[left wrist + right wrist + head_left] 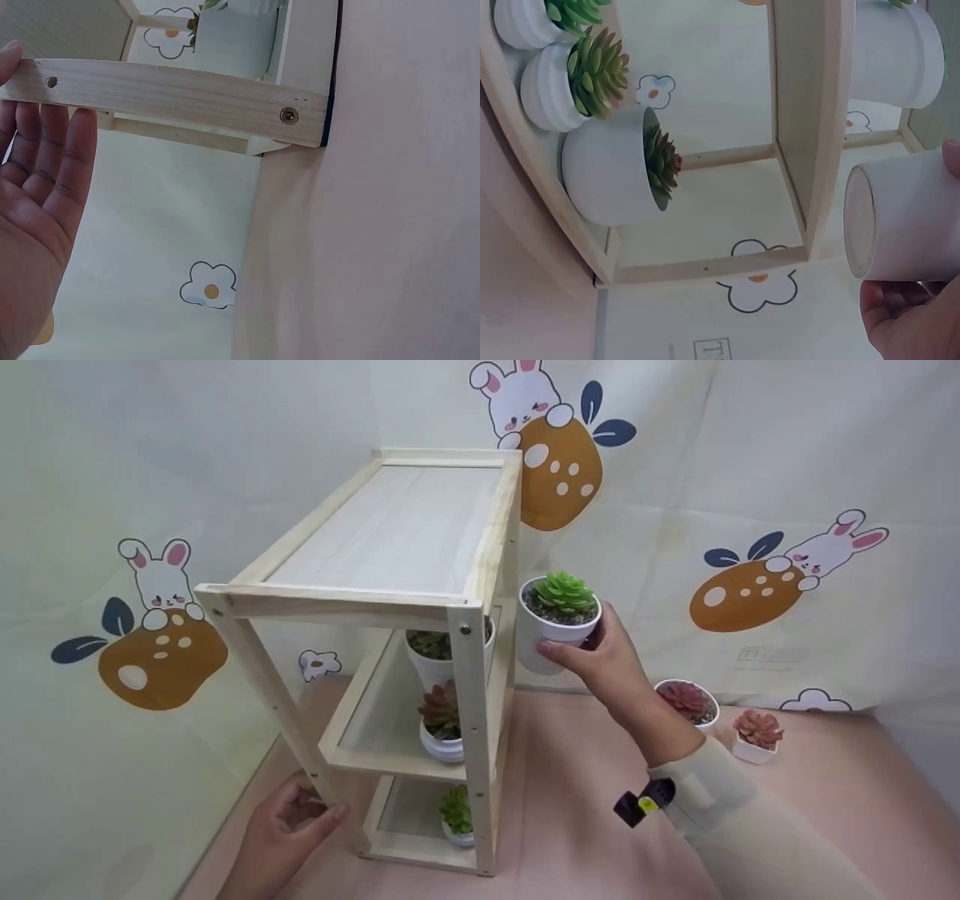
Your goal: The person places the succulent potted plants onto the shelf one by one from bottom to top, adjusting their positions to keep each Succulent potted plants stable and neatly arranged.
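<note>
My right hand (pixel 611 660) grips a white pot with a bright green succulent (pixel 562 596), held in the air just right of the wooden shelf rack (pixel 375 604). In the right wrist view the potted plant's white base (pixel 861 221) faces the camera, with fingers wrapped round its side. My left hand (pixel 289 829) holds the rack's near left post (pixel 187 94), thumb on one side and fingers on the other. On the middle shelf stand a larger potted succulent (pixel 435 656), partly hidden by the frame, and a reddish one (pixel 441 720). A small green one (pixel 456 810) sits lower down.
Right of the rack, a reddish succulent in a round white pot (pixel 686 705) and a pink one in a square pot (pixel 757 735) stand on the pink table surface (pixel 585 810). Behind hangs a rabbit-print cloth (pixel 652 472). The rack's top board (pixel 397 529) is bare.
</note>
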The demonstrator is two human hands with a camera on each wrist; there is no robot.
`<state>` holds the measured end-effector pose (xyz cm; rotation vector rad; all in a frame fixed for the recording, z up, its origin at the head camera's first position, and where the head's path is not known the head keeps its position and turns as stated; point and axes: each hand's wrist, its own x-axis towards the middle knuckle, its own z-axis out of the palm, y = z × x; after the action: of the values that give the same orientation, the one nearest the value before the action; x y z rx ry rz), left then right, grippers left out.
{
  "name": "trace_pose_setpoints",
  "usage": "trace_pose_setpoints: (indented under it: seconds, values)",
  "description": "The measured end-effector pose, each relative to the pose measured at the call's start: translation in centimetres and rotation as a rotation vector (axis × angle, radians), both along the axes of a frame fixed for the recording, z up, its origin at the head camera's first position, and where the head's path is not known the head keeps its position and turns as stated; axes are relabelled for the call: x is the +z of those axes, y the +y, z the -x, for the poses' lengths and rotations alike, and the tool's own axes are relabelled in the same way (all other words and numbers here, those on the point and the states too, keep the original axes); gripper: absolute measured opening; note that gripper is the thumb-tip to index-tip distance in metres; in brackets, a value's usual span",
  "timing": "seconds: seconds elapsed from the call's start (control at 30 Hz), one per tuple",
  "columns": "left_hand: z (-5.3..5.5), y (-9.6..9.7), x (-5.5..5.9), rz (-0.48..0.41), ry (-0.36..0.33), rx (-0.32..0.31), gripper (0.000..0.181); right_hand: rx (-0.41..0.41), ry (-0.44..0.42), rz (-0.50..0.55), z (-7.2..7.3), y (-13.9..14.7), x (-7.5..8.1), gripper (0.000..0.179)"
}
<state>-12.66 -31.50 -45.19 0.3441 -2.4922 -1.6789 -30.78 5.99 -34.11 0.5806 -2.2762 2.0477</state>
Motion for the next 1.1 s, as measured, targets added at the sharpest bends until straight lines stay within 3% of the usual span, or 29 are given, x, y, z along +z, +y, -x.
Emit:
trace_pose_setpoints:
  seconds: [0.3,0.53,0.77,1.1]
  values:
    - [0.0,0.2,-0.1,0.002,0.010,-0.001,0.049,-0.002,0.001,-0.024,0.6,-1.7,0.1,0.086]
    - [0.0,0.0,-0.3,-0.031,0.084,-0.005,0.037,0.009,0.003,-0.012,0.8,-2.3,0.4,0.086]
    - [0.1,-0.1,-0.5,-0.009,0.051,0.011,0.040,0.009,-0.003,-0.066,1.2,-2.6,0.6,0.089]
    - [0.1,-0.3,-0.5,-0.024,0.027,0.009,0.040,-0.008,0.000,-0.063,2.0,-3.3,1.1,0.089]
